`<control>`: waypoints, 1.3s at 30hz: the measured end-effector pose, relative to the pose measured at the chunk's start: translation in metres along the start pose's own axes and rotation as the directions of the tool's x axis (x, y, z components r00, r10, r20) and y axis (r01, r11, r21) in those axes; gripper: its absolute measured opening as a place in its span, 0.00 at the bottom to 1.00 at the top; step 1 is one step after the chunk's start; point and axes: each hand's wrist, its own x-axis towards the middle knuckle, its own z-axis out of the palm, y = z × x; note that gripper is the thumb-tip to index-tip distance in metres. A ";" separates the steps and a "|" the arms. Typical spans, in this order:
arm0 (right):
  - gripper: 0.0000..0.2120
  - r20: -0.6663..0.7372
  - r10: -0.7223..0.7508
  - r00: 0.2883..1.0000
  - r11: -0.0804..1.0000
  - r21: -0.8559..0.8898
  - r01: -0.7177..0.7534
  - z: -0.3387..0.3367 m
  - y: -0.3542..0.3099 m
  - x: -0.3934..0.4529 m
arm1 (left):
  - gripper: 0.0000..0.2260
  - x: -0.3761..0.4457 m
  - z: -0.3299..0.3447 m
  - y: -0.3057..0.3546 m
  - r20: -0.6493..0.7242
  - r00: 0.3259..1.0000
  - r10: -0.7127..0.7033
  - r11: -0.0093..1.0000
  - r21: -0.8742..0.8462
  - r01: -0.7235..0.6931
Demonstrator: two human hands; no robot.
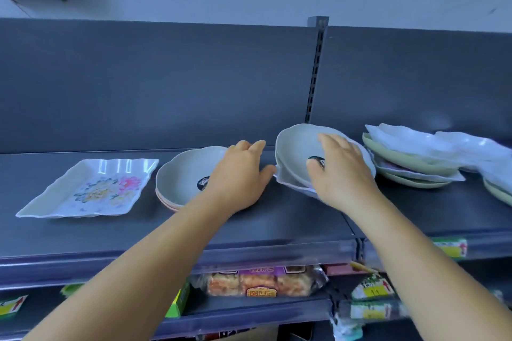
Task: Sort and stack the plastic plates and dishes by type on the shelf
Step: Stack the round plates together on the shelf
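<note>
Left hand (238, 174) lies palm down with its fingers loosely spread over the right rim of the grey bowl stack (185, 177), resting on it rather than gripping; whether the fingertips curl under the rim cannot be told. That stack serves as the landmark: a grey bowl with a black round sticker inside sits on top, and pinkish rims show beneath it. To the left of the stack, apart from it, a square floral dish (91, 188) lies flat on the dark shelf (277, 227), with a pink and pale flower print in its well. To the right of the stack, just past the left hand's thumb, the right hand (340, 171) holds a tilted grey bowl (299, 147), fingers spread inside it and the thumb beside a black sticker; the bowl leans toward the camera on top of other pale dishes, and a white edge pokes out below it. Farther right of the stack, a mixed pile (410, 163) of green round plates and white scalloped dishes lies untidily, with one more green rim at the frame's right edge. Below the stack, under the shelf's front lip, a lower shelf carries a wrapped snack pack (260, 281) and yellow price tags (374, 289).
</note>
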 end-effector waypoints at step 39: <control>0.12 0.052 -0.107 0.993 0.927 0.366 0.081 0.031 -0.037 0.011 | 0.09 -0.033 -0.048 -0.075 -0.256 0.878 -0.405 0.914 -0.082 0.398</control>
